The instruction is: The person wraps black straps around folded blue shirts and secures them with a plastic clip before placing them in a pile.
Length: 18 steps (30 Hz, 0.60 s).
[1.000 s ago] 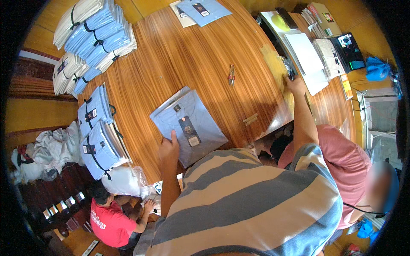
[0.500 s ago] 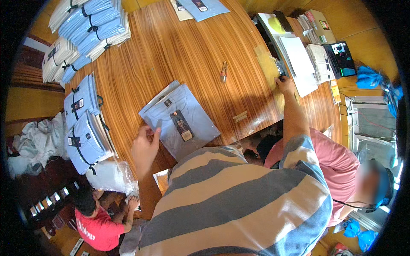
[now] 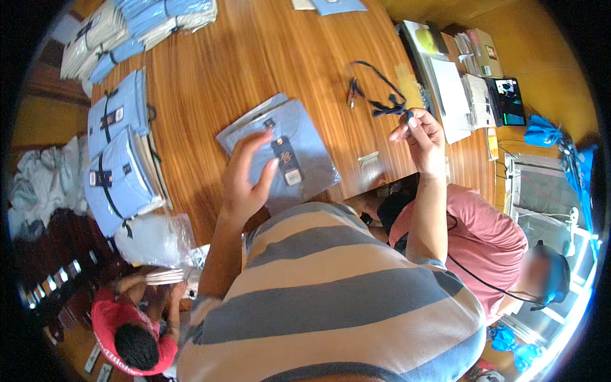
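A folded light-blue shirt in a clear bag (image 3: 312,143), with a dark hang tag (image 3: 289,164), lies on the wooden table in front of me, with the edge of another packet showing under it. Over its left side hovers my left hand (image 3: 245,178), thumb and fingers apart, holding nothing. To the right, my right hand (image 3: 423,140) pinches one end of a black ribbon (image 3: 388,109). The ribbon curls away from the fingers in a loop over the table. A small cutter (image 3: 351,97) lies beside the loop, partly covered by it.
Tied stacks of bagged shirts (image 3: 118,184) line the table's left side, with more stacks (image 3: 162,16) far left. White papers (image 3: 449,95) and a screen (image 3: 509,102) are at right. One person in pink (image 3: 480,235) is close on my right; another in red (image 3: 162,347) sits lower left.
My right hand has drawn the black ribbon from the table's right edge, lifting it. My left hand has moved right, over the shirt, and its fingers have spread.
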Tool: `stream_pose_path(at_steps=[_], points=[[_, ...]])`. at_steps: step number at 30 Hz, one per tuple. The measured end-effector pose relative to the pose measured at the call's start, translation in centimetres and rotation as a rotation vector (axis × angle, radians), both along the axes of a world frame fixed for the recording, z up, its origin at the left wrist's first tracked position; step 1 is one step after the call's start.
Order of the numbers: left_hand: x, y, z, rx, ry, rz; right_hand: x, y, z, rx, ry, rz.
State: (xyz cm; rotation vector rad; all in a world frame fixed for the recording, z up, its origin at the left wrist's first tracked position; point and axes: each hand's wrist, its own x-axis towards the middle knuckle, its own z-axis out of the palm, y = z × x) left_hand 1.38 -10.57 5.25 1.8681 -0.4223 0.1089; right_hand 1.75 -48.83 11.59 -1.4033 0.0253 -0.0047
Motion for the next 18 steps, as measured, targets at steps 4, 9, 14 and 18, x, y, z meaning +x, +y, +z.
stream_pose_path(at_steps=[4, 9, 14, 18], points=[[3.4, -1.5, 6.6, 0.049, -0.319, -0.18, -0.5, 8.9, 1.9, 0.061, 0.037, 0.245], [5.5, -1.0, 4.1, -0.429, 0.378, -0.802, -0.1, 13.9, 1.9, 0.04, -0.009, 0.277], [3.2, -2.1, 1.1, -0.63, 0.479, -0.624, -0.1, 15.6, 2.0, -0.154, 0.091, 0.157], [2.2, -2.9, 0.4, -0.62, 0.393, -0.495, -1.2, 16.2, 1.4, -0.236, 0.061, -0.018]])
